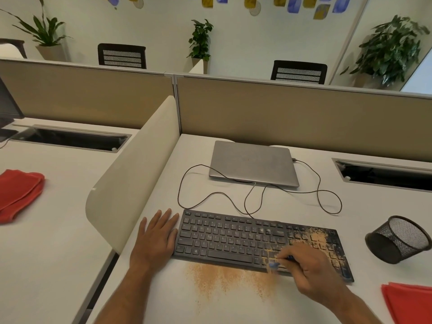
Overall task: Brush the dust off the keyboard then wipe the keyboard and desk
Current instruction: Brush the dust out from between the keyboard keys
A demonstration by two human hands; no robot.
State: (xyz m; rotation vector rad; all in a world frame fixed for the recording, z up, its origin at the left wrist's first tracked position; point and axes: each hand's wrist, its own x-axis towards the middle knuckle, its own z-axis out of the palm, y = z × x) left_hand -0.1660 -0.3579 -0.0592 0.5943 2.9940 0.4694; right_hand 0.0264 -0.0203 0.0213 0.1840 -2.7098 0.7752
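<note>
Keyboard (257,242) sits at 6 o'clock on the desk (304,206); left hand (156,239) flat, bracing it, right hand (311,270) pinching a brush (274,264). Risk: dust (311,237) at 3 o'clock jams between keys.

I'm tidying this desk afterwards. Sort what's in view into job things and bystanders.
Job: black dusty keyboard; small blue brush in right hand; left hand steadying keyboard; tan dust on white desk; red cloth.

Bystanders: closed grey laptop; tipped black mesh cup.
</note>
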